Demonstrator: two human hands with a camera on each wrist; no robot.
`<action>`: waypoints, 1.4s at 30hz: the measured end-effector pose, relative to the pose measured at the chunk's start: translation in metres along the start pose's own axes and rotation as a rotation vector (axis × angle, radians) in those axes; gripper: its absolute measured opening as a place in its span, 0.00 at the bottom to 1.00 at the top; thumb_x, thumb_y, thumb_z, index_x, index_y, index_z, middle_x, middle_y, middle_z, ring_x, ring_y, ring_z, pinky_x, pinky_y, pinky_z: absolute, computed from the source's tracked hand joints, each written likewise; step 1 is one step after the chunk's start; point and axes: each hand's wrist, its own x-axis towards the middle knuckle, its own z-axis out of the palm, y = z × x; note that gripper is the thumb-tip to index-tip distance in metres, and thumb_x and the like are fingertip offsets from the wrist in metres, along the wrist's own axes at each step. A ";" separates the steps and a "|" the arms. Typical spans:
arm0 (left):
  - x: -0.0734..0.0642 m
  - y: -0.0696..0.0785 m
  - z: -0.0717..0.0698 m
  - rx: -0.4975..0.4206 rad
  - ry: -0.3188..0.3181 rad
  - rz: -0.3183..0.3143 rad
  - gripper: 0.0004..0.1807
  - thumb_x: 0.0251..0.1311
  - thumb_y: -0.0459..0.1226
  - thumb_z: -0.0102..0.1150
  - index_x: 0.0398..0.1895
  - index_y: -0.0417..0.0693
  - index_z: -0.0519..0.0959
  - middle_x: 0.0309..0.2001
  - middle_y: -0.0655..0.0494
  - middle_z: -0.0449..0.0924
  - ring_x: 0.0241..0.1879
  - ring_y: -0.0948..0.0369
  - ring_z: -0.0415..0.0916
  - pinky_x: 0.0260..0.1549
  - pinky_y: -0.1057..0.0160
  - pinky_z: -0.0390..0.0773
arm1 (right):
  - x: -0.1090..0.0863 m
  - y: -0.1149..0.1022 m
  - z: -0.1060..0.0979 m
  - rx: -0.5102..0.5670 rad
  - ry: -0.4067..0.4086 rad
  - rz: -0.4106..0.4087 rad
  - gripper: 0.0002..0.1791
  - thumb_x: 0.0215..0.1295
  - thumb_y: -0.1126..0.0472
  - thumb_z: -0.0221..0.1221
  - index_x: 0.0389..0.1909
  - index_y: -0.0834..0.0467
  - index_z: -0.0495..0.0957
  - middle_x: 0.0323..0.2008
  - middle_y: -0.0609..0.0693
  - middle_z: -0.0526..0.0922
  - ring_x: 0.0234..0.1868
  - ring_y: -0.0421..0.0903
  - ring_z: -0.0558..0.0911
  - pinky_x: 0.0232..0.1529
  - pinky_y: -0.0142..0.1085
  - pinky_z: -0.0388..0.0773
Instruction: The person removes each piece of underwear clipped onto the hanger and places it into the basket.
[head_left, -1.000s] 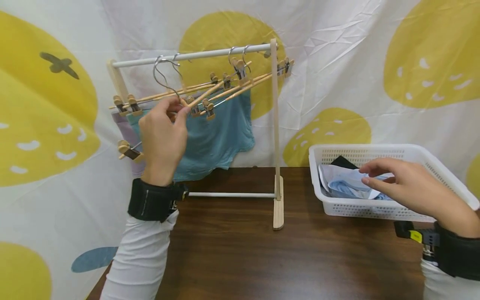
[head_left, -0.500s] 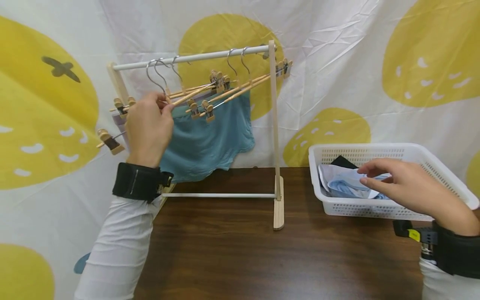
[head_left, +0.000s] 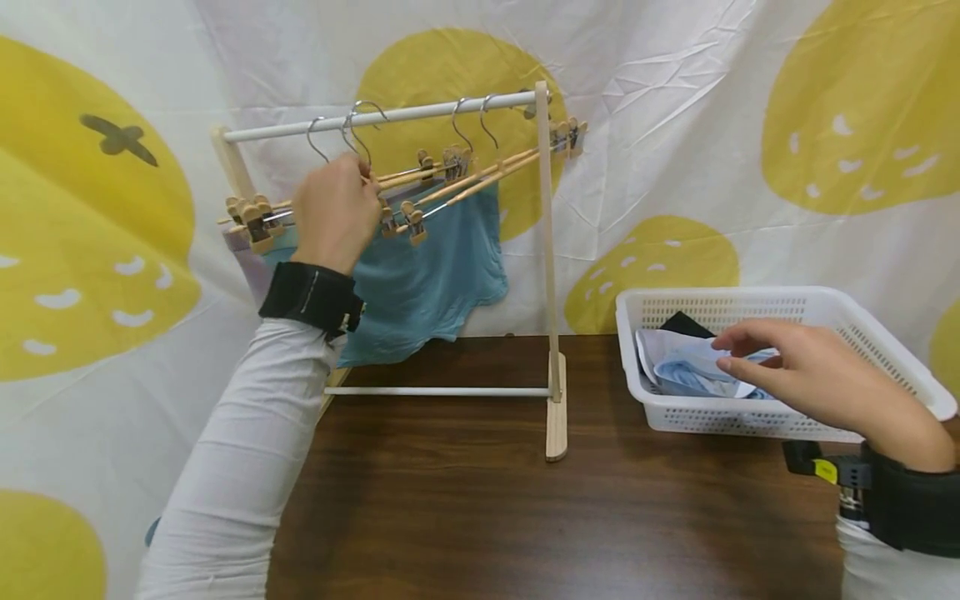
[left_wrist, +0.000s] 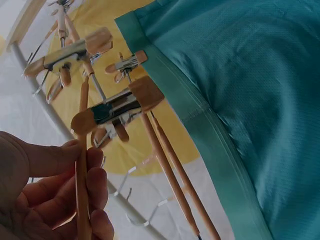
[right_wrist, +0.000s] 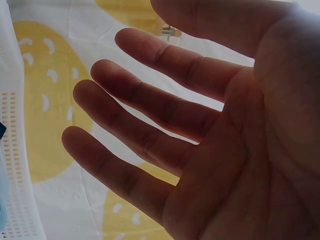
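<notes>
Your left hand is gripping a slim tan wooden hanger, white round rail above. Your right hand is holding nothing.

The left arm, white-sleeved, slants up from the lower left of the frame to the left hand, whose thumb and fingers pinch. The right hand, at the right, points leftward, fingers relaxed and slightly spread.

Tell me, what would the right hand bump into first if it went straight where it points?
The right hand would probably meet the pale blue cloth in the white basket first. Depth is unclear, so the basket itself could come sooner.
</notes>
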 end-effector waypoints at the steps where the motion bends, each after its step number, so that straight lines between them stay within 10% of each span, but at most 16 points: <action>1: 0.004 0.003 0.002 0.006 -0.009 0.007 0.15 0.64 0.33 0.49 0.47 0.37 0.82 0.47 0.42 0.87 0.45 0.44 0.80 0.43 0.41 0.79 | 0.000 0.000 0.000 0.000 0.002 0.000 0.14 0.66 0.53 0.59 0.47 0.56 0.82 0.42 0.56 0.88 0.43 0.52 0.83 0.42 0.57 0.83; 9: 0.032 0.029 0.015 0.007 -0.103 0.003 0.14 0.66 0.36 0.49 0.46 0.41 0.82 0.47 0.44 0.86 0.45 0.46 0.80 0.44 0.42 0.81 | -0.002 -0.002 0.001 0.006 -0.023 0.029 0.16 0.67 0.51 0.58 0.49 0.56 0.81 0.44 0.57 0.88 0.45 0.53 0.83 0.44 0.57 0.82; 19: 0.046 0.055 0.033 0.032 -0.086 0.083 0.15 0.59 0.31 0.49 0.14 0.46 0.68 0.22 0.51 0.71 0.26 0.53 0.69 0.20 0.55 0.64 | -0.004 -0.004 -0.001 0.037 -0.036 0.039 0.16 0.67 0.51 0.58 0.49 0.57 0.81 0.45 0.57 0.87 0.46 0.53 0.82 0.45 0.57 0.82; 29: 0.041 0.054 0.041 -0.009 -0.157 0.095 0.19 0.56 0.27 0.48 0.10 0.46 0.61 0.16 0.55 0.53 0.17 0.58 0.54 0.16 0.61 0.53 | -0.005 -0.002 -0.002 0.049 -0.032 0.023 0.15 0.67 0.52 0.59 0.49 0.56 0.81 0.44 0.55 0.87 0.46 0.52 0.82 0.45 0.56 0.82; 42: 0.039 0.053 0.036 -0.032 -0.193 0.158 0.19 0.52 0.24 0.47 0.09 0.48 0.60 0.15 0.55 0.53 0.18 0.58 0.52 0.17 0.61 0.50 | -0.007 -0.002 -0.001 0.053 -0.002 0.005 0.14 0.65 0.55 0.61 0.47 0.58 0.82 0.43 0.56 0.88 0.45 0.52 0.83 0.45 0.57 0.82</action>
